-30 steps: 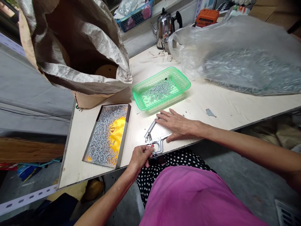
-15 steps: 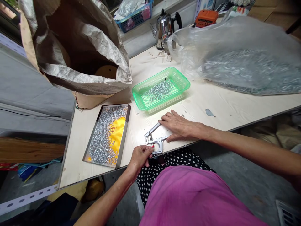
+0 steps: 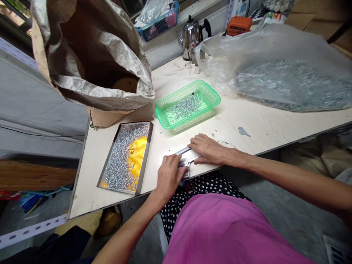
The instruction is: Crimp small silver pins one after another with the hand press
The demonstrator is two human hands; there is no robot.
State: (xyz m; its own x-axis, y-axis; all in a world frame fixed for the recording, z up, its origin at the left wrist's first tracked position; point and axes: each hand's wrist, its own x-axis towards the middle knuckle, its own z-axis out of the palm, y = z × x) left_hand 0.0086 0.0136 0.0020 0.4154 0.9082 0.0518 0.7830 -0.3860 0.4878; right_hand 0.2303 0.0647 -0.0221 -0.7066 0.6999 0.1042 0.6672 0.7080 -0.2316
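Silver snap-fastener pliers [image 3: 189,160] lie at the table's near edge. My right hand [image 3: 207,149] is closed around the ends of their handles. Over the jaw end sits my left hand [image 3: 171,174], fingers on top and thumb at the lower side, covering most of the jaws and the spring. Anything small between the jaws is hidden. Left of my hands is a shallow box [image 3: 145,161] holding many small silver metal pieces [image 3: 117,161] on a yellow bottom. Beyond the pliers stands a green plastic basket [image 3: 189,123] with a smaller heap of similar pieces.
A big open paper sack [image 3: 121,104] stands at the back left. A large clear plastic bag [image 3: 275,77] of shiny contents lies at the right. Behind are a steel kettle [image 3: 190,36], an orange case [image 3: 238,25] and a blue basket [image 3: 159,27].
My left hand has moved up and right from the lower jaw and now covers the pliers' head. My right hand stays on the handles, which look closer together.
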